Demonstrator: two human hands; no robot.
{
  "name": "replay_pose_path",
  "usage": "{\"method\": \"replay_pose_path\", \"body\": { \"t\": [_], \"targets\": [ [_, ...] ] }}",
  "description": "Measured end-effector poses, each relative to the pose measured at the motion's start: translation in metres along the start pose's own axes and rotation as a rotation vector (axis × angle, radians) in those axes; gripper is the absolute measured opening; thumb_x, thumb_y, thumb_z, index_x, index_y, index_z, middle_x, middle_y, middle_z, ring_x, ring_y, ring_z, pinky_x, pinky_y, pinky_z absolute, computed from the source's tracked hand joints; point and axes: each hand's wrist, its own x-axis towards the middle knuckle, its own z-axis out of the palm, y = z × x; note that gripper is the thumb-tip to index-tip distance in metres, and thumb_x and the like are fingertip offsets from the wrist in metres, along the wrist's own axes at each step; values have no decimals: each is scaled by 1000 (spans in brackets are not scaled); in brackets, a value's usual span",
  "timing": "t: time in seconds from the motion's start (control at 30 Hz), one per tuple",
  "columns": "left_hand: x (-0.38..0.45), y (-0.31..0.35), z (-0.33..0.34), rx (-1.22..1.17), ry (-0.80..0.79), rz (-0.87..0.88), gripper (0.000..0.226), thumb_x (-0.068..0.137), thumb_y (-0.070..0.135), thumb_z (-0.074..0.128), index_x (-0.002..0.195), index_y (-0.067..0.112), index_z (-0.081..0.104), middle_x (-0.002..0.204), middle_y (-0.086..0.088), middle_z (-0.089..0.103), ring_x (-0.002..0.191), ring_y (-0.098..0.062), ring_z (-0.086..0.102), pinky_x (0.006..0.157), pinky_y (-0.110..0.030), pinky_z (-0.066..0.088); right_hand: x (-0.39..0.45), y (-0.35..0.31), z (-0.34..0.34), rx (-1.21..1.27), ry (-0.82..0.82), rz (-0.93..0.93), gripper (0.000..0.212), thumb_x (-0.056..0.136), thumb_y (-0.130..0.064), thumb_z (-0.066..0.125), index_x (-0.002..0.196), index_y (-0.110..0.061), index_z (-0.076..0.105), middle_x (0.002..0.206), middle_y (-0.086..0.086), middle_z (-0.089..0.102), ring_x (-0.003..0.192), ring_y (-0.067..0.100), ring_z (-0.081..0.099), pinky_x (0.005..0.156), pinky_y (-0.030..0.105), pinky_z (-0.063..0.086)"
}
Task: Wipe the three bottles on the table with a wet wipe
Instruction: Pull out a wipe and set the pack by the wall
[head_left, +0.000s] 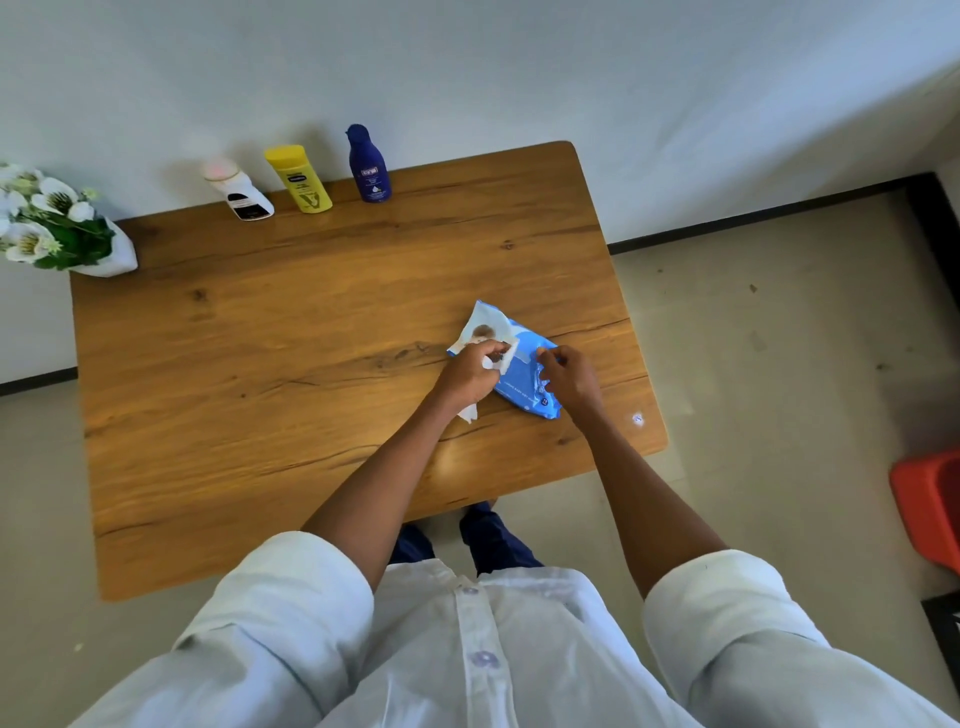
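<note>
Head view: nearest the camera, rolled white shirt sleeves (291, 587) are seen, with both bare forearms reaching out over the brown wood-grain table (249, 415). At mid-table, a flat blue plastic pack of wet wipes (524, 374) is lain towards the right edge, its flap apparently lifted at the far end. The left hand (470, 371) is curled, and a white wet wipe (467, 412) is pinched in its fingers; a tail of the sheet is seen hanging out below the hand (how much of it remains inside the pack cannot be told). The right hand (569, 376) is set on the pack with its fingers bent over the near right part, so the pack appears to be held down, though a true grip cannot be confirmed.

The step in hand is judged to be the drawing of a wipe; no bottle has yet been touched. Along the far edge, well apart from the hands, three bottles stand in a row: a white bottle with a black label (240, 191), a yellow plastic bottle (300, 179) and a dark blue bottle (368, 165). A white bunch of flowers (47, 218) is placed at the far left corner.

For the next move, the wipe would need to be pulled free, the pack released, and a long reach forward made to one bottle, which should be steadied while rubbed.
</note>
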Motion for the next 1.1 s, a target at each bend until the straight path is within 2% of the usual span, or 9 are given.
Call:
{"method": "replay_pose_path", "body": {
  "t": [0.07, 0.17, 0.23, 0.37, 0.47, 0.63, 0.77, 0.87, 1.1],
  "targets": [
    [-3, 3, 6, 49, -64, 45, 63, 84, -4, 45, 136, 28, 59, 137, 0, 60, 109, -22, 63, 75, -28, 47, -5, -1, -3, 113, -21, 7, 38, 101, -41, 55, 99, -6, 70, 84, 14, 69, 68, 21, 61, 62, 34, 48],
    [-4, 4, 11, 186, -137, 69, 69, 85, -3, 41, 143, 31, 54, 139, -1, 59, 101, -25, 65, 69, -31, 47, -9, -2, -4, 148, -45, 20, 51, 95, -52, 62, 91, -2, 70, 81, 15, 67, 68, 22, 62, 65, 35, 48],
    [-4, 2, 12, 274, -145, 95, 68, 86, 0, 43, 146, 31, 50, 146, -1, 51, 112, -25, 61, 73, -30, 47, -9, -3, -3, 102, -60, 29, 42, 88, -57, 68, 87, -15, 69, 84, 13, 70, 72, 20, 64, 68, 36, 48],
    [-7, -3, 12, 447, -114, 152, 64, 88, 5, 48, 147, 30, 48, 148, 3, 44, 120, -25, 58, 80, -33, 48, -3, -5, 2, -81, -31, 52, 42, 91, -46, 69, 114, -11, 68, 94, 8, 75, 76, 22, 69, 77, 38, 52],
    [-9, -6, 11, 574, -65, 172, 63, 89, 7, 50, 148, 27, 46, 148, 2, 43, 116, -28, 60, 77, -37, 50, 0, -6, 4, -239, 43, 59, 30, 94, -40, 64, 114, -18, 69, 86, 1, 72, 63, 14, 63, 74, 29, 45],
    [-13, -14, 4, 777, -7, 172, 58, 91, 13, 55, 148, 22, 45, 157, -5, 32, 105, -36, 64, 75, -39, 50, -4, -7, 12, -532, 101, 12, 29, 98, -41, 58, 120, -21, 60, 115, 2, 68, 106, 28, 65, 91, 41, 51],
    [-18, -19, 1, 833, 30, 167, 56, 92, 15, 57, 147, 19, 45, 158, -8, 27, 101, -35, 65, 77, -40, 51, -11, -5, 22, -879, 157, -344, 33, 100, -19, 49, 133, -20, 50, 132, 5, 52, 114, 26, 53, 94, 41, 45],
    [-21, -21, 0, 862, 26, 147, 61, 93, 17, 59, 151, 20, 39, 161, -7, 23, 105, -34, 64, 80, -41, 52, -18, 0, 33, -1090, 19, -543, 44, 105, -16, 35, 148, -17, 39, 148, 5, 43, 136, 29, 39, 106, 42, 35],
    [-21, -20, -2, 867, -15, 77, 66, 95, 19, 56, 155, 25, 29, 166, -4, 15, 115, -35, 62, 87, -41, 50, -25, 23, 24, -1122, -251, -435, 63, 110, -41, 24, 161, -15, -2, 170, 2, -4, 157, 26, -5, 126, 49, 3]
  ]
}}
